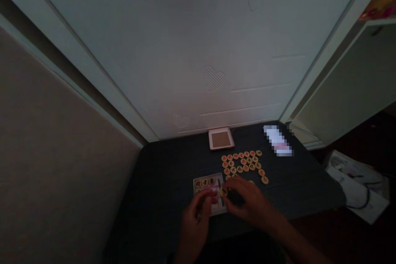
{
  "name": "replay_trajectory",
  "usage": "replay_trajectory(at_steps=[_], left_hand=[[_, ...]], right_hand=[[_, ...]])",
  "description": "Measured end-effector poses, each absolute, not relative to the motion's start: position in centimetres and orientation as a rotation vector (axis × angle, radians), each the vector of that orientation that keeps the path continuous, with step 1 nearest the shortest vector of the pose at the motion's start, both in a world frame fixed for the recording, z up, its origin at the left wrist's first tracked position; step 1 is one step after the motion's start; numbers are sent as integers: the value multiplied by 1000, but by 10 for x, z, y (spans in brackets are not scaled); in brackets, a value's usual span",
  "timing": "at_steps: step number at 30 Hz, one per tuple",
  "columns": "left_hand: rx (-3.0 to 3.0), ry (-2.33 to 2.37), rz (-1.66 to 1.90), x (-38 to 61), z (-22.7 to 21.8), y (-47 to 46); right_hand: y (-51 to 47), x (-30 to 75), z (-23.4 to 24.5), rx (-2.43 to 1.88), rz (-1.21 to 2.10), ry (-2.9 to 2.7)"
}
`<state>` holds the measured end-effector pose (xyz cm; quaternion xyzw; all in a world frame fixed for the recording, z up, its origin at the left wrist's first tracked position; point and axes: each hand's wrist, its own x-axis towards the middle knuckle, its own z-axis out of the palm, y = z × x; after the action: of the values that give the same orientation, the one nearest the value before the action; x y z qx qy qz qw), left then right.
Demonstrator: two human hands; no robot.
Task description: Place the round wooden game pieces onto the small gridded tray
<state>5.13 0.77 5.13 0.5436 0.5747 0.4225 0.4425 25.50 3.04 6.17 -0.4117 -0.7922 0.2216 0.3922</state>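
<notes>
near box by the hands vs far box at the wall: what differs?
Contents: the near box holds a few round pieces; the far box shows a bare brown inside. Contact: the left hand and the right hand, pinching a piece, overlap the near box; the far box lies untouched. Both are shallow, squarish, flat on the dark table.

Room lies left
I see bare table [163, 177] left of the box [205, 183]; loose discs [244, 164] and what looks like a lid [220, 139] crowd the right.
</notes>
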Motion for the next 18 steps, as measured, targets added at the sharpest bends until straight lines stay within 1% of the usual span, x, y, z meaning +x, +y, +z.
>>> replay_trajectory(at_steps=[8,18], left_hand=[[1006,1250,1011,77,53,5],[1021,1229,1032,82,45,4]], right_hand=[[13,248,38,-1001,508,-1990],[2,248,21,-1016,572,-1846]])
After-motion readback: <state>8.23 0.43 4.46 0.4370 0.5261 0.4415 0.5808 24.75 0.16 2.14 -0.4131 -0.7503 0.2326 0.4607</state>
